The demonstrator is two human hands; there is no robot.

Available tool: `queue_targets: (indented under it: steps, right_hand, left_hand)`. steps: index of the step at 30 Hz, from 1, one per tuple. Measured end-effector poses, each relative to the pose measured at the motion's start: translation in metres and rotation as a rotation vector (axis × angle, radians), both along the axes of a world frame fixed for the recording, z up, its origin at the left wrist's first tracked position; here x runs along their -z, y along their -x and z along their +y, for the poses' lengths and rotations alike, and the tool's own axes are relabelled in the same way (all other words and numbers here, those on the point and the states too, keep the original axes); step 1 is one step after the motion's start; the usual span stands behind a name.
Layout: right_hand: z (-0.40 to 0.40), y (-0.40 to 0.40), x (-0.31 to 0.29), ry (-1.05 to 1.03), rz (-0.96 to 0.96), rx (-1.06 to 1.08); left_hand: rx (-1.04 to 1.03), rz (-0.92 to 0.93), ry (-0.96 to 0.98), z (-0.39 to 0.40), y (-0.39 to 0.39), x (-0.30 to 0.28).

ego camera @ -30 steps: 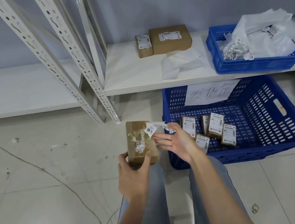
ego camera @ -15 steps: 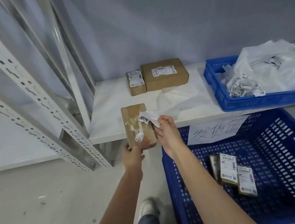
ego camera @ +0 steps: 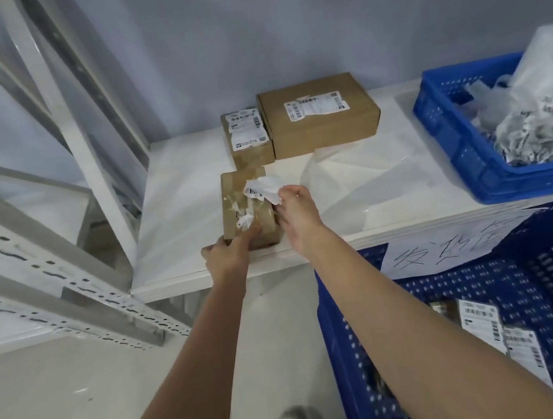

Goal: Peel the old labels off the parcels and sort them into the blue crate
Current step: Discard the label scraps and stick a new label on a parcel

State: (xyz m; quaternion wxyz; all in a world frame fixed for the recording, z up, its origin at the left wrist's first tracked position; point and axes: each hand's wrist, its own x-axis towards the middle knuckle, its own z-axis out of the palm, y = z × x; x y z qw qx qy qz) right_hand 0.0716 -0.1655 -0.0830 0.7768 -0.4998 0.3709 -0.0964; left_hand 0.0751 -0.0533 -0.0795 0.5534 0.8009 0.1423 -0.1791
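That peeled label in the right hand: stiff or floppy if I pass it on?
Probably floppy: the label is crumpled and folded in the right hand. Likely very light, pinched by fingertips alone. It may cling to skin, since scraps remain stuck to the parcel.

I'm reaching both arms forward, carrying the parcel (ego camera: 247,209) up over the shelf (ego camera: 180,220). My right hand (ego camera: 298,212) is lifting the peeled label (ego camera: 263,188) higher.

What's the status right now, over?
Left hand grips parcel on shelf. Right hand pinches peeled label. Scraps remain on parcel. Nothing in the way.
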Motion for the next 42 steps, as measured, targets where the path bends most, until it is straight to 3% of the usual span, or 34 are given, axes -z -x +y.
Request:
queue_targets:
  steps: [5,9,12,17,20,24,27,31,34,37,40,42]
  right_hand:
    - [-0.008,0.013,-0.016,-0.029,-0.019,0.02]
    - [-0.033,0.035,-0.045,-0.034,-0.175,0.111]
    - [-0.061,0.055,-0.062,0.003,-0.194,0.199]
    - [-0.119,0.098,-0.085,0.044,-0.187,0.404]
    - [-0.162,0.123,-0.101,0.14,-0.203,0.572]
    - [-0.231,0.162,-0.125,0.327,-0.16,0.911]
    - [-0.279,0.192,-0.136,0.573,-0.052,1.025]
    - [-0.312,0.216,-0.126,1.04,0.263,0.877]
    - [-0.317,0.216,-0.1,1.336,0.531,0.468]
    - [-0.305,0.202,-0.075,1.376,0.499,0.092]
    - [-0.298,0.197,-0.068,1.239,0.396,0.098]
    - [-0.296,0.197,-0.07,1.166,0.429,0.095]
  left_hand:
    - [-0.032,-0.066,-0.049,0.001,-0.001,0.002]
    - [-0.062,-0.096,-0.21,-0.005,0.002,-0.009]
    - [-0.108,-0.277,-0.434,-0.023,0.012,-0.033]
    - [0.04,-0.555,-0.549,-0.094,0.044,-0.074]
    - [0.262,-0.474,-0.323,-0.155,0.071,-0.083]
    - [0.482,-0.047,0.091,-0.238,0.112,-0.069]
    - [0.479,0.159,0.252,-0.288,0.139,-0.053]
    - [0.355,0.187,0.344,-0.324,0.15,-0.035]
    - [0.319,0.132,0.333,-0.329,0.153,-0.026]
    - [0.323,0.123,0.363,-0.325,0.151,-0.026]
    - [0.352,0.135,0.398,-0.322,0.149,-0.027]
    - [0.357,0.116,0.392,-0.321,0.15,-0.025]
